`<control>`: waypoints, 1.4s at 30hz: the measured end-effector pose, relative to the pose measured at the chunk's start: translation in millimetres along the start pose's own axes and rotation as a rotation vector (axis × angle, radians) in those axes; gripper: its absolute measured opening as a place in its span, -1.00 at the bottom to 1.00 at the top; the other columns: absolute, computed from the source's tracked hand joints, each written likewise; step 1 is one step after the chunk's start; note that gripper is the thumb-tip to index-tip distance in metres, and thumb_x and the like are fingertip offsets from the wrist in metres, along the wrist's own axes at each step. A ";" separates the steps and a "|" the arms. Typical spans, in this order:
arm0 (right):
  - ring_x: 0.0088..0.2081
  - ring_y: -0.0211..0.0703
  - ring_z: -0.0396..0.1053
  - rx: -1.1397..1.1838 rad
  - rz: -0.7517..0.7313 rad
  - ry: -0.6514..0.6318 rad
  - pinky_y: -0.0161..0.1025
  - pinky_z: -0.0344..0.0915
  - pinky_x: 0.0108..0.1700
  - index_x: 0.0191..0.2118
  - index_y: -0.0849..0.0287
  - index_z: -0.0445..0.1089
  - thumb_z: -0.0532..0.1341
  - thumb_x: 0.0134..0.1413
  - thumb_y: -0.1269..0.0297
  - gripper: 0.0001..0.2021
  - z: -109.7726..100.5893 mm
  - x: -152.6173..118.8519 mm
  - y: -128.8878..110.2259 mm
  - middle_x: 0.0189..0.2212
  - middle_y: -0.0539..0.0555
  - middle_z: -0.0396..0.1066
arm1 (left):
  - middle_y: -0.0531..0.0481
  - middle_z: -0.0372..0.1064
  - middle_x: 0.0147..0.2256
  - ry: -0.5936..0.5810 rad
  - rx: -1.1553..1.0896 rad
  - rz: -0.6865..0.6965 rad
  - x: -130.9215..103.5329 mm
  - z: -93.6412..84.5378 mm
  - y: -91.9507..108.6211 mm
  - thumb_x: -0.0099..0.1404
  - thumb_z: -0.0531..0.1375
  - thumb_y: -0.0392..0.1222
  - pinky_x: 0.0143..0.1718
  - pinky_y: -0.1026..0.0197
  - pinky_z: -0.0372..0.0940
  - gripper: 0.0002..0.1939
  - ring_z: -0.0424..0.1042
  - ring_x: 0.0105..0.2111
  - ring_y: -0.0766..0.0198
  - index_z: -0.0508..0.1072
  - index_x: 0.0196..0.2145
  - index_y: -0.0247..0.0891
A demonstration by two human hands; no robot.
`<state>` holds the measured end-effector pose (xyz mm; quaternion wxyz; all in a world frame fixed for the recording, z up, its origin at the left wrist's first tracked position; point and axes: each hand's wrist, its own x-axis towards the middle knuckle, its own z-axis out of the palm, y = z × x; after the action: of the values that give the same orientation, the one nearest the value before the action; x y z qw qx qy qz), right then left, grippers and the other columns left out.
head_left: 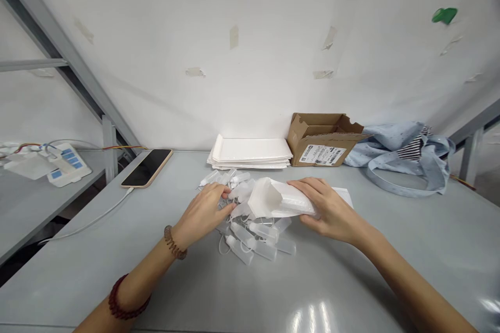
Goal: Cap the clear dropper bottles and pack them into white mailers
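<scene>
My right hand (326, 209) grips a white padded envelope (291, 199), its open mouth facing left. My left hand (203, 214) is at the pile beside that mouth, with fingers and thumb curled round a translucent squeeze bottle (242, 190); the hold is partly hidden. More small squeeze bottles (265, 250) with white caps and thin strap loops lie heaped below and behind the envelope. Some of the heap is covered by my left hand and the envelope.
A stack of white padded envelopes (253, 150) lies against the wall. Beside it stands an open cardboard box (326, 140), then a light blue cloth bag (406, 158). A charging phone (147, 167) lies at left; a power strip (70, 164) is farther left.
</scene>
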<state>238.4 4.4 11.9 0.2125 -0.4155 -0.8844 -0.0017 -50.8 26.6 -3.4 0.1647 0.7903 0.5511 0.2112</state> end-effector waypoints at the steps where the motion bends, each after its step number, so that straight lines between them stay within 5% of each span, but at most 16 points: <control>1: -0.06 0.09 0.30 -0.002 0.000 -0.003 -0.02 0.28 -0.08 0.10 0.15 0.14 0.13 -0.13 0.43 -0.44 0.5 -0.1 0.2 -0.04 0.21 0.33 | -0.11 0.42 -0.27 0.000 0.015 0.007 -0.1 1.2 1.2 0.19 0.10 -0.12 -0.26 0.10 0.28 -0.73 0.38 -0.22 0.04 0.44 -0.21 -0.28; 9: -0.06 0.09 0.30 -0.019 0.002 -0.002 -0.02 0.27 -0.07 0.11 0.14 0.14 0.13 -0.11 0.41 -0.44 2.1 -1.9 3.6 -0.04 0.19 0.33 | -0.08 0.44 -0.36 0.065 0.054 0.013 1.8 0.9 4.7 0.29 -0.03 -0.20 -0.31 0.12 0.24 -0.73 0.38 -0.28 0.09 0.46 -0.38 -0.25; 13: -0.07 0.08 0.30 -0.015 -0.001 -0.005 -0.03 0.27 -0.09 0.11 0.15 0.13 0.13 -0.11 0.41 -0.44 1.5 -1.7 3.0 -0.05 0.20 0.34 | -0.05 0.45 -0.27 0.184 -0.146 0.001 2.2 -7.4 6.2 0.28 0.04 -0.13 -0.38 0.22 0.24 -0.77 0.39 -0.28 0.17 0.46 -0.38 -0.22; 17: -0.07 0.09 0.30 -0.014 -0.002 -0.004 -0.03 0.27 -0.09 0.10 0.14 0.14 0.13 -0.12 0.42 -0.45 0.8 -0.5 1.0 -0.05 0.20 0.33 | 0.05 0.37 -0.54 0.234 -0.401 -0.070 -1.9 -15.7 15.2 0.28 0.08 -0.05 -0.52 0.30 0.22 -0.77 0.36 -0.51 0.29 0.42 -0.37 -0.24; 20: -0.09 0.08 0.31 -0.005 -0.004 -0.009 -0.03 0.27 -0.10 0.10 0.13 0.15 0.12 -0.13 0.42 -0.44 0.7 0.7 -1.1 -0.07 0.20 0.34 | 0.11 0.30 -0.66 0.176 -0.553 -0.030 -6.7 -20.3 23.1 0.28 0.10 -0.05 -0.59 0.33 0.21 -0.77 0.30 -0.64 0.35 0.41 -0.38 -0.25; 27: -0.11 0.07 0.30 0.004 -0.017 -0.026 -0.03 0.25 -0.10 0.10 0.16 0.14 0.12 -0.16 0.45 -0.42 3.4 1.4 -2.9 -0.08 0.21 0.34 | 0.01 0.43 -0.48 -0.133 -0.557 0.063 -12.6 -21.5 28.0 0.26 0.12 -0.11 -0.59 0.33 0.26 -0.78 0.29 -0.62 0.37 0.47 -0.42 -0.26; 30: -0.10 0.07 0.29 0.014 -0.026 -0.035 -0.02 0.24 -0.09 0.11 0.18 0.13 0.12 -0.17 0.47 -0.40 3.3 2.0 -4.8 -0.07 0.22 0.33 | 0.01 0.43 -0.49 -0.049 -0.446 0.121 -13.3 -17.2 27.8 0.27 0.11 -0.14 -0.59 0.33 0.21 -0.78 0.28 -0.58 0.35 0.49 -0.42 -0.26; 36: -0.12 0.06 0.28 0.034 -0.049 -0.055 0.00 0.21 -0.08 0.09 0.24 0.16 0.11 -0.20 0.48 -0.41 3.7 4.6 -14.3 -0.09 0.23 0.34 | 0.09 0.34 -0.61 0.323 -0.292 0.265 -16.5 -5.5 36.4 0.21 0.22 -0.21 -0.54 0.32 0.23 -0.90 0.24 -0.62 0.39 0.49 -0.43 -0.26; 42: -0.09 0.06 0.26 0.069 -0.083 -0.045 -0.01 0.18 -0.05 0.10 0.27 0.15 0.12 -0.19 0.47 -0.41 7.9 4.3 -21.6 -0.07 0.23 0.33 | -0.01 0.48 -0.43 0.300 -0.432 0.280 -21.2 5.8 53.4 0.24 0.17 -0.29 -0.37 0.30 0.36 -0.89 0.43 -0.41 0.28 0.49 -0.41 -0.25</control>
<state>217.1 -5.2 10.1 0.2064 -0.3709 -0.9049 0.0295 -11.4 -11.5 14.7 0.2151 0.7653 0.3970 0.4587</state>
